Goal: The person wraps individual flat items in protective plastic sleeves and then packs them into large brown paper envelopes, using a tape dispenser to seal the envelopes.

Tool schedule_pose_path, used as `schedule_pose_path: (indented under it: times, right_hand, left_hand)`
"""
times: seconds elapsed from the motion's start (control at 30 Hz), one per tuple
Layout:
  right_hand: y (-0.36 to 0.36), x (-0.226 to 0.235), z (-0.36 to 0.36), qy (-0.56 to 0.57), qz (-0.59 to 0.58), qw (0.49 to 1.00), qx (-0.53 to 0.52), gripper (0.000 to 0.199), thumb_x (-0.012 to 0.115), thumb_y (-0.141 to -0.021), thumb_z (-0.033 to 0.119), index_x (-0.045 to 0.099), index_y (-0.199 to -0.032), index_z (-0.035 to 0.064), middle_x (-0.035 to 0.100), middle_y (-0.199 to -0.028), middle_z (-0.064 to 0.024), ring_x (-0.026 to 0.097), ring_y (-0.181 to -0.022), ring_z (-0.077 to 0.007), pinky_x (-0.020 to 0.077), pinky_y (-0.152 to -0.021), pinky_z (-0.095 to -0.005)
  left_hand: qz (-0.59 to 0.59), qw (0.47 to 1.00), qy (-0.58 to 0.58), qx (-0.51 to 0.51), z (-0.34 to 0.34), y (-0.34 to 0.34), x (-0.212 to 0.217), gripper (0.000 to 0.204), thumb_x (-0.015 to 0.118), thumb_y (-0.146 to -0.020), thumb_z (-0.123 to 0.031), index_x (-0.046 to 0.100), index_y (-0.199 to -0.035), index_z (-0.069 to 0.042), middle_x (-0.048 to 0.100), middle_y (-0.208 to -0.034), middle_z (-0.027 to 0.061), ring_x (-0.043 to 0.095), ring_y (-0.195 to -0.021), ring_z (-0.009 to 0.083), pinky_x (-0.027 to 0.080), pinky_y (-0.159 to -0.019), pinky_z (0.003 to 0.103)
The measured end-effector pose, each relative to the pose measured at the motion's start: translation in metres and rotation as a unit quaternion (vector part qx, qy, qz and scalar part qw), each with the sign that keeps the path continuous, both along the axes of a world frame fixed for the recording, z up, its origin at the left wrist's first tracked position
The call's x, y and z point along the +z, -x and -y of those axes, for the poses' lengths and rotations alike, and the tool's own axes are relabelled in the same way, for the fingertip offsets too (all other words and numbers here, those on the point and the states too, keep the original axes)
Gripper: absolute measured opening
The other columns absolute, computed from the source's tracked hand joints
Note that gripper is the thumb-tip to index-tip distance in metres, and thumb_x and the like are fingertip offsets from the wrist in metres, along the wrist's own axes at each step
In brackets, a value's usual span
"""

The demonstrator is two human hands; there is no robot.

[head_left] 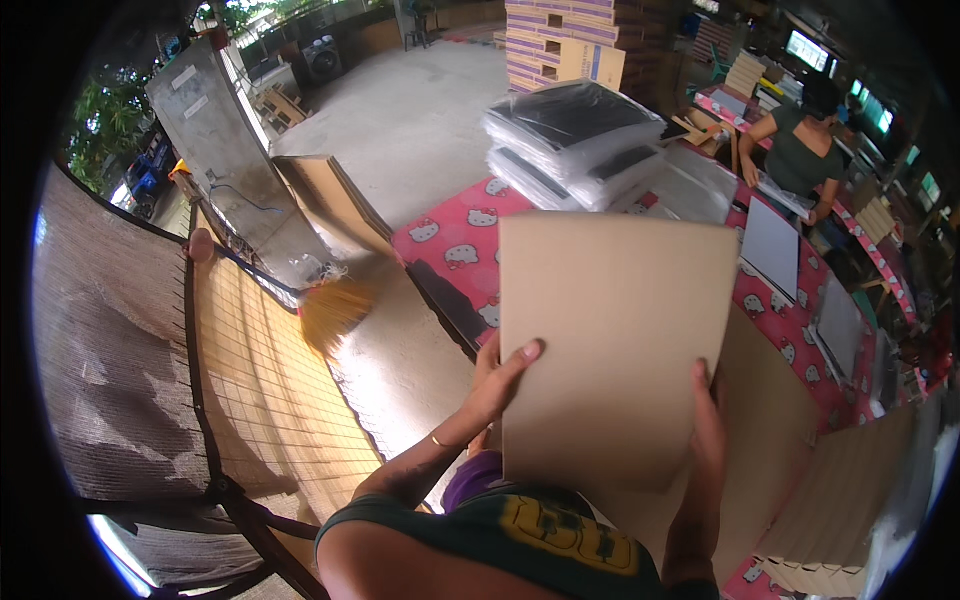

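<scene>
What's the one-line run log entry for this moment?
left hand: gripping left edge of cardboard sheet | right hand: gripping its right edge | sheet: held up over pink patterned table | co-worker: at far end

A plain brown cardboard sheet (615,350), flat and seemingly blank, held upright above the pink table.

A stack of plastic-wrapped black sheets (575,140) is sitting on the pink cartoon-print tabletop (455,245). A straw broom (330,305) is leaning by the bamboo blind (270,390). Across the tabletop, another person (800,150) is working.
</scene>
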State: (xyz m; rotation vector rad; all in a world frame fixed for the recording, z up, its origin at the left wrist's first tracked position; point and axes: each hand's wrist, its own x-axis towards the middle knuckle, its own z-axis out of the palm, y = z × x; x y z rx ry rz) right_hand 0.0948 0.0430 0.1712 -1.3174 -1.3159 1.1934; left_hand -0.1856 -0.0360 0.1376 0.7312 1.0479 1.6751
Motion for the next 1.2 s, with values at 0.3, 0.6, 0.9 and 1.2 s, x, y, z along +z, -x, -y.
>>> schedule_pose_path:
  times: [0.3, 0.6, 0.9, 1.2]
  right_hand:
    - [0.259, -0.009, -0.133, -0.050, 0.028, 0.922, 0.382, 0.073, 0.072, -0.087, 0.038, 0.041, -0.143, 0.0025, 0.055, -0.133, -0.0154, 0.054, -0.121, -0.0228, 0.0424, -0.100, -0.0337]
    - [0.440, -0.099, -0.264, 0.054, 0.114, 0.906, 0.405, 0.097, 0.079, -0.076, 0.047, 0.036, -0.143, -0.0094, 0.050, -0.138, -0.0270, 0.053, -0.126, -0.0308, 0.0450, -0.099, -0.0378]
    - [0.445, -0.152, -0.291, -0.116, 0.345, 0.897, 0.251, 0.076, 0.067, -0.083, 0.052, 0.050, -0.140, 0.0059, 0.051, -0.138, -0.0254, 0.047, -0.131, -0.0402, 0.0409, -0.105, -0.0465]
    - [0.425, -0.155, -0.184, -0.260, 0.473, 0.823, 0.179, 0.074, 0.052, -0.090, 0.059, 0.039, -0.148, 0.0154, 0.022, -0.156, -0.0261, 0.018, -0.148, -0.0379, 0.0114, -0.112, -0.0704]
  left_hand:
    - [0.104, 0.982, 0.043, 0.150, -0.009, 0.184, -0.023, 0.067, 0.062, -0.094, -0.043, 0.044, -0.135, 0.007, 0.055, -0.128, 0.0164, 0.057, -0.116, 0.0245, 0.046, -0.099, 0.037]
    - [0.139, 0.954, 0.064, 0.258, -0.084, 0.293, -0.104, 0.066, 0.072, -0.088, -0.042, 0.047, -0.125, 0.008, 0.056, -0.125, 0.0166, 0.059, -0.112, 0.0242, 0.051, -0.093, 0.037]
    - [0.084, 0.972, 0.219, 0.026, -0.118, 0.325, -0.140, 0.060, 0.068, -0.090, -0.043, 0.053, -0.121, 0.006, 0.060, -0.108, 0.0121, 0.060, -0.102, 0.0228, 0.055, -0.078, 0.041]
    - [-0.456, 0.854, 0.211, 0.136, -0.115, 0.350, -0.123, 0.079, 0.074, -0.087, -0.029, 0.030, -0.145, 0.000, 0.047, -0.122, 0.0286, 0.055, -0.106, 0.0392, 0.049, -0.088, 0.044]
